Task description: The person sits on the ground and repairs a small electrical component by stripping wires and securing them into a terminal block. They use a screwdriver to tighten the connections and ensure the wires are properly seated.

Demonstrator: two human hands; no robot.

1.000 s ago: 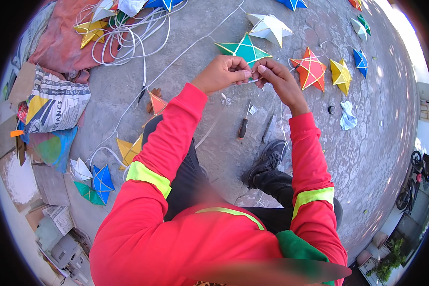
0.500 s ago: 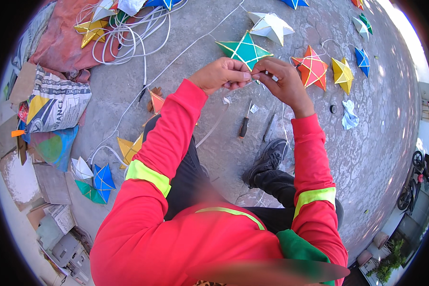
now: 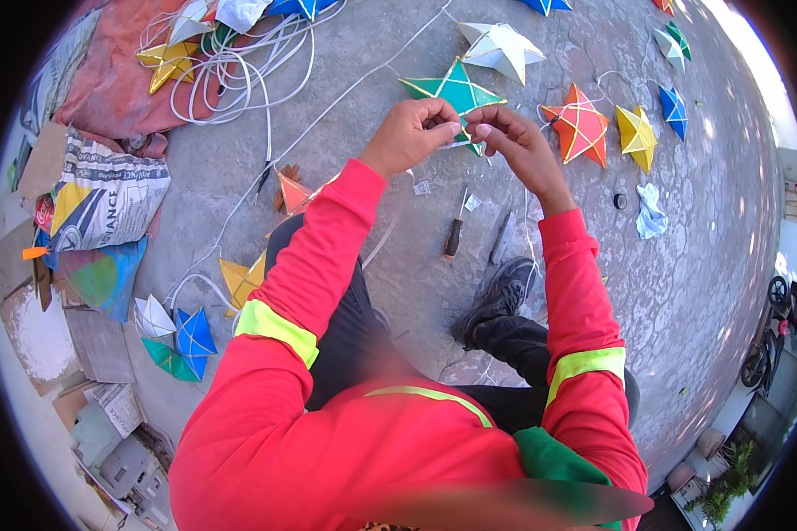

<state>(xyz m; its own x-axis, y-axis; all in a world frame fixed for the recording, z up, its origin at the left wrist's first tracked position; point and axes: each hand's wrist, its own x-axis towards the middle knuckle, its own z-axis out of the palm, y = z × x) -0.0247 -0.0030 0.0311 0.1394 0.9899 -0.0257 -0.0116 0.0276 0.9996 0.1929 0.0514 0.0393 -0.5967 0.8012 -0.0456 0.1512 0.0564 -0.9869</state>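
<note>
My left hand (image 3: 413,135) and my right hand (image 3: 517,148) are raised close together, fingertips pinched. A short length of white wire (image 3: 455,145) shows between them, held by my left fingers. My right fingertips are closed at its other side; how much they grip is hard to make out. Just beyond my hands lies a green star lantern (image 3: 452,89) with gold edging, partly covered by my fingers. A white star lantern (image 3: 503,50) sits behind it. On the ground nearer me are a screwdriver (image 3: 454,232) with a dark handle and a slim grey tool (image 3: 503,237).
Red (image 3: 579,125), yellow (image 3: 636,140) and blue star lanterns (image 3: 673,114) lie to the right, near a black tape roll (image 3: 620,202) and pale blue cloth (image 3: 651,212). At the upper left are coiled white cable (image 3: 266,84) and a printed sack (image 3: 111,190).
My hands have drawn slightly apart. More of the white wire now shows between my fingertips.
</note>
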